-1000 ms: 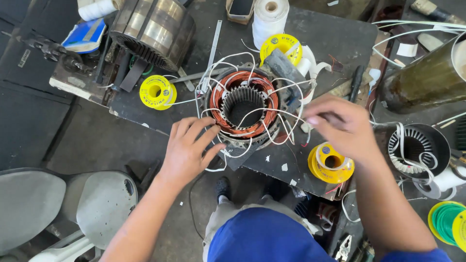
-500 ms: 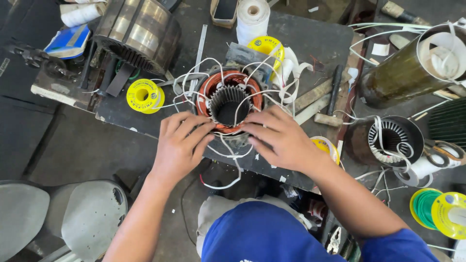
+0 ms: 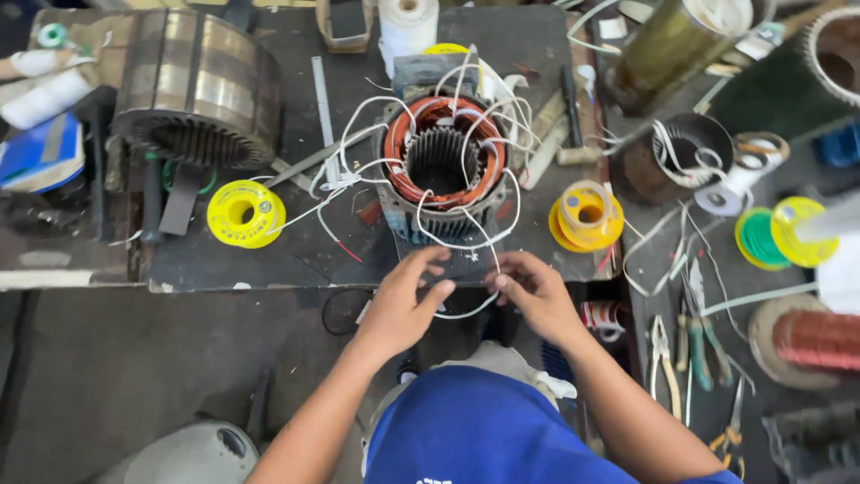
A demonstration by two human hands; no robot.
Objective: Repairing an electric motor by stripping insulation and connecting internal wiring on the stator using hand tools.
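Steel, ribbed and grey, forms a large laminated stator core (image 3: 199, 90) lying at the far left of a dark, scuffed table (image 3: 269, 260). Just right of it sits a round yellow plastic spool (image 3: 245, 213). At the centre stands a motor stator (image 3: 442, 166), a toothed metal ring wrapped in glossy copper-red windings, with many thin white lead wires (image 3: 466, 237) looping out of it. A second yellow spool (image 3: 586, 215) lies to its right, so two are on this table. Further right are a smaller dark stator (image 3: 676, 157), a green spool (image 3: 758, 238) and a coil of bare copper wire (image 3: 815, 341). Both hands are just below the central stator, at the table's near edge. The left hand (image 3: 403, 305) and right hand (image 3: 536, 291) each pinch the same drooping white wire loop between curled fingers.
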